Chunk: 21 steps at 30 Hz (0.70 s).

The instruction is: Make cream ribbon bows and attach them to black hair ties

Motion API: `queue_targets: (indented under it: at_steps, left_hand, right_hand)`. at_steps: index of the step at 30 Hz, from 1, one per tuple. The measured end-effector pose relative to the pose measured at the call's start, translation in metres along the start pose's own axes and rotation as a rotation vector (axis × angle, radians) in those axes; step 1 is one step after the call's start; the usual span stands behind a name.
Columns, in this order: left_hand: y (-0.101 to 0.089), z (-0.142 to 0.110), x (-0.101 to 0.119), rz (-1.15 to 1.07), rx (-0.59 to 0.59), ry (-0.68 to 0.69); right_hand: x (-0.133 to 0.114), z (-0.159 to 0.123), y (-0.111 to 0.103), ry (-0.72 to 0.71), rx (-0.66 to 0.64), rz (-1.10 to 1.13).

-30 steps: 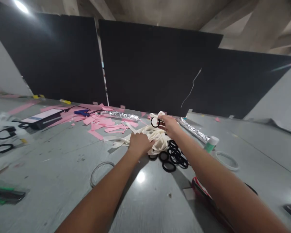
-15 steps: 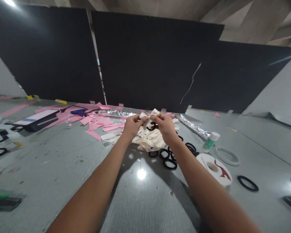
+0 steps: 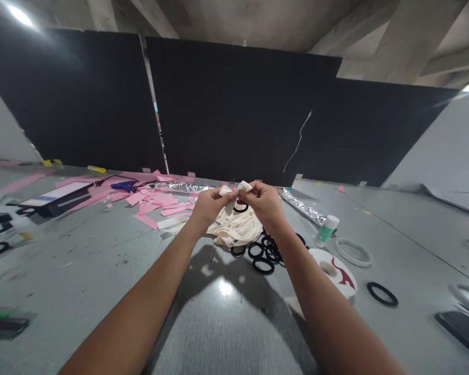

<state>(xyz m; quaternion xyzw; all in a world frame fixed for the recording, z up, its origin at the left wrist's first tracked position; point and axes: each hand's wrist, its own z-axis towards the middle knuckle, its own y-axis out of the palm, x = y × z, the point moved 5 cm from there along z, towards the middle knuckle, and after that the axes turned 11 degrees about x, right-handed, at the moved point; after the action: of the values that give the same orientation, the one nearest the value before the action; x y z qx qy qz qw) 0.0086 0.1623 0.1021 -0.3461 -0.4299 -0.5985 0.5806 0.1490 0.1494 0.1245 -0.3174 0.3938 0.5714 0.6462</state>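
My left hand (image 3: pixel 210 207) and my right hand (image 3: pixel 264 204) meet in front of me, fingertips pinched on a small cream ribbon (image 3: pixel 244 186). The ribbon's looped ends stick up above my fingers like a bow; any knot is hidden by the fingertips. A black hair tie (image 3: pixel 241 210) hangs just under it, and whether it is joined to the ribbon is unclear. Below my hands lies a heap of cream printed ribbon (image 3: pixel 238 232). Several more black hair ties (image 3: pixel 263 266) lie in front of the heap, partly behind my right forearm.
Right of my forearm are a white ribbon spool (image 3: pixel 346 284), a glue stick (image 3: pixel 327 230), a pale ring (image 3: pixel 354 252) and a lone black hair tie (image 3: pixel 382 294). Pink scraps (image 3: pixel 156 200), a blue glue gun (image 3: pixel 124 186) and a phone (image 3: pixel 57 194) lie left. A black partition (image 3: pixel 226 114) stands behind.
My view has tilted up and shifted slightly right. Both hands still pinch the ribbon, whose loops now stand a little further apart above the fingers.
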Motion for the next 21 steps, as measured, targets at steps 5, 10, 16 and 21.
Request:
queue_targets:
  at_steps: [5,10,16,21]
  left_hand:
    - [-0.001,-0.001,0.007,0.055,-0.061,-0.012]
    - [-0.001,-0.002,0.016,0.064,-0.041,0.079]
    - [0.001,-0.006,0.023,0.137,-0.006,0.226]
    - [0.003,-0.009,0.030,0.145,-0.001,0.298]
  right_hand:
    - [-0.010,-0.001,-0.001,-0.147,0.015,-0.090]
    - [-0.008,-0.002,0.001,-0.039,-0.015,0.008]
    - [-0.009,-0.003,0.001,0.088,-0.141,0.020]
    - [-0.013,-0.005,-0.002,0.091,-0.174,0.015]
